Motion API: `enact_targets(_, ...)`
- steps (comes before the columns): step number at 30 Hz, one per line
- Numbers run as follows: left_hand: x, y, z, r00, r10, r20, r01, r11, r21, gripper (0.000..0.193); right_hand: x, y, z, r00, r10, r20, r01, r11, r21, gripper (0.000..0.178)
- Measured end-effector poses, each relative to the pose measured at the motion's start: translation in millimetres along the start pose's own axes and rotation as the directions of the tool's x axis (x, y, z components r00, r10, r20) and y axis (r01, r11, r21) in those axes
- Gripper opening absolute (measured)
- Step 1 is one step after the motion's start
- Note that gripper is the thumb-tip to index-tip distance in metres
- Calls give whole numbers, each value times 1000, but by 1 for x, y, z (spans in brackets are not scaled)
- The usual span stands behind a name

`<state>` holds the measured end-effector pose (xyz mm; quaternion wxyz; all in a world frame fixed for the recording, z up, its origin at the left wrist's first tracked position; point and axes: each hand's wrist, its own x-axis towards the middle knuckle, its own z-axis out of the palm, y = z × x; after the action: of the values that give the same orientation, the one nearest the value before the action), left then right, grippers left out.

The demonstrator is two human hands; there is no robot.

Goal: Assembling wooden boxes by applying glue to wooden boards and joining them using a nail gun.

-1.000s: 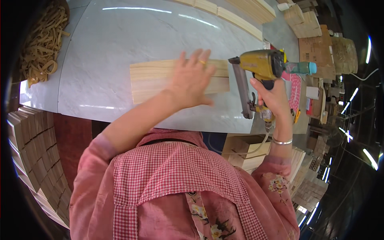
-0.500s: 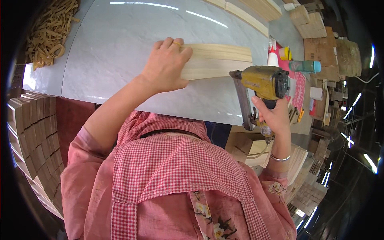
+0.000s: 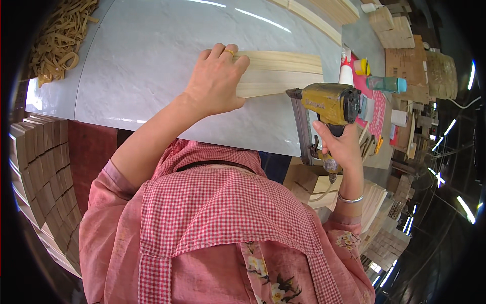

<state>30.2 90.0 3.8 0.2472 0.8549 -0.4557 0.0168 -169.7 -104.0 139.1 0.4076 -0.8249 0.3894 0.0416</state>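
Note:
My left hand (image 3: 215, 81) is closed around the left end of two pale wooden boards (image 3: 281, 76), which lie lengthwise side by side over the grey marbled table. Its thumb presses the near edge and its fingers hook over the far edge. A yellow and black air nail gun (image 3: 324, 104) is in my right hand (image 3: 340, 144), fingers wrapped round its grip. The gun's nose points left, close to the near right corner of the boards. An air hose hangs from the bottom of the grip.
Tan elastic bands (image 3: 61, 40) are heaped on the table (image 3: 136, 55) at the far left. More boards (image 3: 324, 23) lie along the far right edge. A teal bottle (image 3: 385, 83) and a white glue bottle (image 3: 346, 76) stand to the right. Stacked wood pieces (image 3: 43, 167) fill the lower left.
The boards and my left hand have shifted slightly to the right and away from me. The nail gun in my right hand has moved a little to the left, nearer the boards.

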Motion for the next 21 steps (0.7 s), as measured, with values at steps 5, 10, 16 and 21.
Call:
enact_targets(5,-1,0,-3,999,-15,49,15,1000,4,58,1,5,6,986,-158,-56,152,983,-108,19)
enact_targets(10,-16,-17,1,996,42,-76,-55,981,-184,76,-12,-17,8,998,19,-56,-26,991,-131,20)
enact_targets(16,-45,-42,17,999,-18,-36,6,946,-324,94,-31,-19,44,989,-149,24,150,988,-41,22)
enact_targets(21,-48,-47,28,996,3,-84,-28,956,-291,97,-39,-35,72,958,-277,73,276,961,28,24)
